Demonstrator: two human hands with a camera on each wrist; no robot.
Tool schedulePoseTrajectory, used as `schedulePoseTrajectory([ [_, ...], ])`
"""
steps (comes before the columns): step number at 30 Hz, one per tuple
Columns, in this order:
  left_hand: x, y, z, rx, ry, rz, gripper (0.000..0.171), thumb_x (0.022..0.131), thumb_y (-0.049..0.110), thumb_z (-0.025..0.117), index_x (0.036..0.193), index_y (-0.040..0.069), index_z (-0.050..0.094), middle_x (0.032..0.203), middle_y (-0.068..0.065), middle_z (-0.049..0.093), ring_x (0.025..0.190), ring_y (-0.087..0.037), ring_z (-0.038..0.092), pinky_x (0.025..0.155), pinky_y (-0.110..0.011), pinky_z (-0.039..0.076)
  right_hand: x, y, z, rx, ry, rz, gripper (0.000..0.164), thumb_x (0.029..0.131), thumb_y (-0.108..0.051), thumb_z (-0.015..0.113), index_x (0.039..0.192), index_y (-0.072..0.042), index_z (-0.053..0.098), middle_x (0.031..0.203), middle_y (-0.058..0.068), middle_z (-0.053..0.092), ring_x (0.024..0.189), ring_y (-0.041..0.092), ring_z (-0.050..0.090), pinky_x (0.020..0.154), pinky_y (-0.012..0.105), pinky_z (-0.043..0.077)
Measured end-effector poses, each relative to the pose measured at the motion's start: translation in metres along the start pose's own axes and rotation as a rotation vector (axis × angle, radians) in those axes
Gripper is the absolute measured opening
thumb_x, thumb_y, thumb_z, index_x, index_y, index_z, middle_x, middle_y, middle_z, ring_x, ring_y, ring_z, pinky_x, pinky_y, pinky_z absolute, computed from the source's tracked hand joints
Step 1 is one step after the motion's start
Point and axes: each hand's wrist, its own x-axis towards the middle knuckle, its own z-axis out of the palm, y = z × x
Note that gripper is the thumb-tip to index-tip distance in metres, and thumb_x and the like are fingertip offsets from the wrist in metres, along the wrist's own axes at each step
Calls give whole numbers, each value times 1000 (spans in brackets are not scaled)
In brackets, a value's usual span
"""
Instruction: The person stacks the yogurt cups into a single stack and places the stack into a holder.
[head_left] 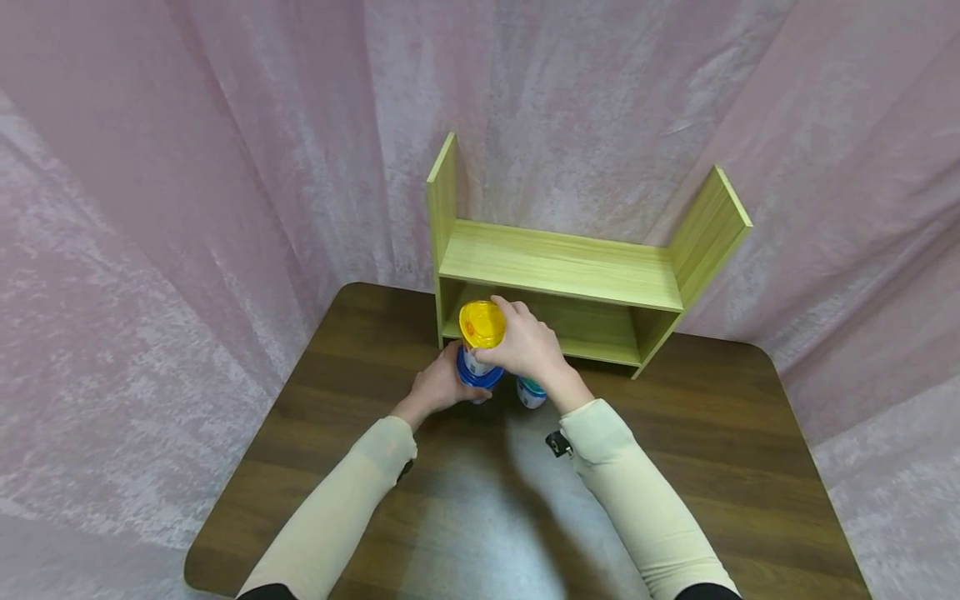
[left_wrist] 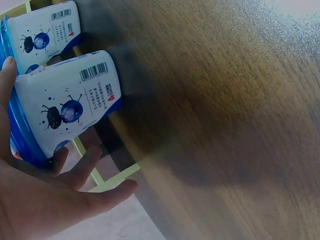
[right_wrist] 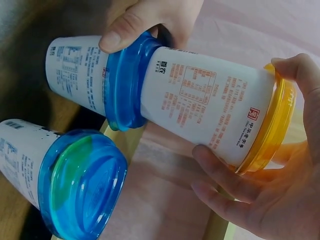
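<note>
Right fingers [right_wrist: 227, 176] grip yellow-lidded cup [right_wrist: 200, 100] marked "中华老字号" [right_wrist: 248, 131]; left fingers [right_wrist: 120, 37] grip blue-lidded cup [right_wrist: 77, 72].

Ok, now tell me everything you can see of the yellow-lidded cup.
The yellow-lidded cup has a smooth white body, widening toward the top, with orange print, a boxed table and a small red square mark. Its glossy yellow lid looks like see-through plastic and is on; the contents can't be seen. It stands roughly upright, its base apparently meeting the lid of the blue-lidded cup below, before the left part of the shelf unit. The right hand grips it near the top.
</note>
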Motion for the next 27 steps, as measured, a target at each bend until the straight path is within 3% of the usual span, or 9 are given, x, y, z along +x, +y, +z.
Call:
schedulePoseTrajectory([
  [11,-1,-2,0,-7,6,11,109,72,47,91,155,17,26,143,-6,51,126,-28,54,103,-68,39,1,0,3,2,-28,-12,96,77,-50,77,156,-16,36,138,16,51,94,33,62,80,53,57],
  [27,0,-4,1,-3,15,-1,108,74,47,90,155,18,25,144,-7,50,127,-30,54,104,-74,32,6,2,6,17,-61,-62,100,77,-45,78,159,-17,28,147,15,44,97,33,63,82,52,56],
])
